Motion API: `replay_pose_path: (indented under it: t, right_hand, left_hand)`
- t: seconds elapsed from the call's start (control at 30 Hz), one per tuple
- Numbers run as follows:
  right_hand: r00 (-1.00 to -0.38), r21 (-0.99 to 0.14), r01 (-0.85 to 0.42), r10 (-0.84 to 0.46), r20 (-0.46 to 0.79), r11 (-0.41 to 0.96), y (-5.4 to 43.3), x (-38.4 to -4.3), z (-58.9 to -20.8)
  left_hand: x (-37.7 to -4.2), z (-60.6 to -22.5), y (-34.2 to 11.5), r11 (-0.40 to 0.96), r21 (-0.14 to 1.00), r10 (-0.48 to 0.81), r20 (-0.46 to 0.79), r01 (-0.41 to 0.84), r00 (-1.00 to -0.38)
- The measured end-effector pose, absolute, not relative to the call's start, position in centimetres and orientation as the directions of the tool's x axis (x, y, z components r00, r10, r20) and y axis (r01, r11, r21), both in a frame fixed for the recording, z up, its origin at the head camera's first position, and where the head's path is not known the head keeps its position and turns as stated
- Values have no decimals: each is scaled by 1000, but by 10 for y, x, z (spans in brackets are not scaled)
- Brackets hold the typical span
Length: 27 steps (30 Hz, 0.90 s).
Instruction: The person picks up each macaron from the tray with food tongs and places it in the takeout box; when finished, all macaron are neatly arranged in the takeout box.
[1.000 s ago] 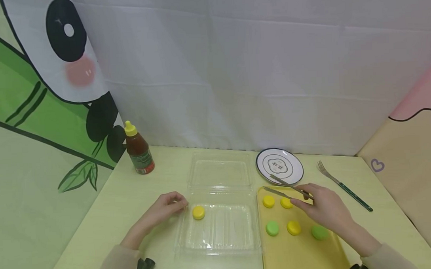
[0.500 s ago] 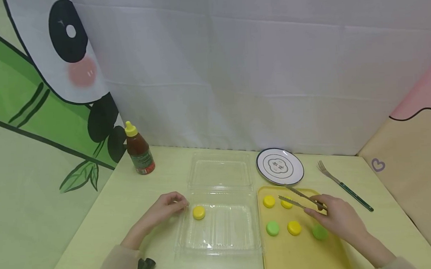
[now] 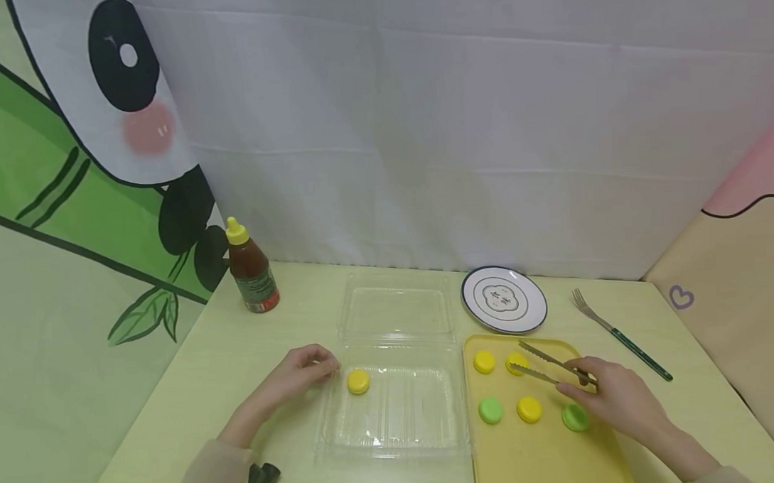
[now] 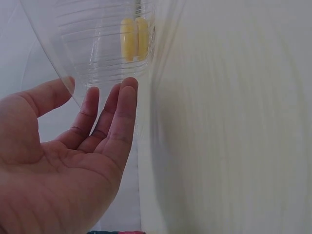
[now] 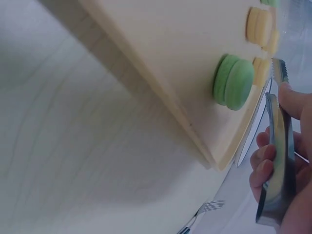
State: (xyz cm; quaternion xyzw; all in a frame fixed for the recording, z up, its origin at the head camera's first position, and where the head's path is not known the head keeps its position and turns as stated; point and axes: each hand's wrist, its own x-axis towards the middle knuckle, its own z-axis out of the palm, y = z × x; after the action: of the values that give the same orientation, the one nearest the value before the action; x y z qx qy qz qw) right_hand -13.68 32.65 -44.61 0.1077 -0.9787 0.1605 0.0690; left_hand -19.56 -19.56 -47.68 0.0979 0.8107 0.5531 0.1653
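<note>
My right hand (image 3: 623, 397) grips metal tongs (image 5: 279, 165), their tips apart. In the head view the tongs (image 3: 554, 367) reach over the yellow tray, with the tips near a yellow macaron (image 3: 514, 360). Nothing is between the tips. A green macaron (image 3: 575, 417) lies under the hand, at the tray's right side. My left hand (image 3: 298, 372) is at the left edge of an open clear plastic clamshell container (image 3: 394, 451). In the left wrist view its fingers (image 4: 124, 114) are fairly straight, fingertips right at the plastic wall. One yellow macaron (image 3: 358, 382) sits in the container's upper left.
The yellow tray (image 3: 529, 464) also bears more macarons, yellow (image 3: 529, 410) and green (image 3: 491, 410). Behind it lies a white plate (image 3: 523, 293) with a dark rim; a green-handled fork (image 3: 630, 343) is to the right. A sauce bottle (image 3: 252, 274) stands back left.
My right hand has drawn the tongs back to the right and toward me, from beside the plate to over the tray. The left hand and the macarons stay put.
</note>
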Motion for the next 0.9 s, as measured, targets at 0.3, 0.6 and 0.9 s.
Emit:
replay_pose_path:
  t: [0.3,0.6,0.9]
  right_hand:
    - [-959,-285,-264,-218,183,921,339,-142,-458]
    - [-949,-283,-297,-250,192,912,343,-144,-464]
    - [-939,-270,-320,-265,221,908,344,-146,-466]
  left_hand:
    - [-195,-477,-191,368,929,340,-162,-27,-927]
    - [-195,-478,-190,379,925,338,-166,-28,-927]
    - [-195,-478,-190,367,930,339,-165,-32,-926]
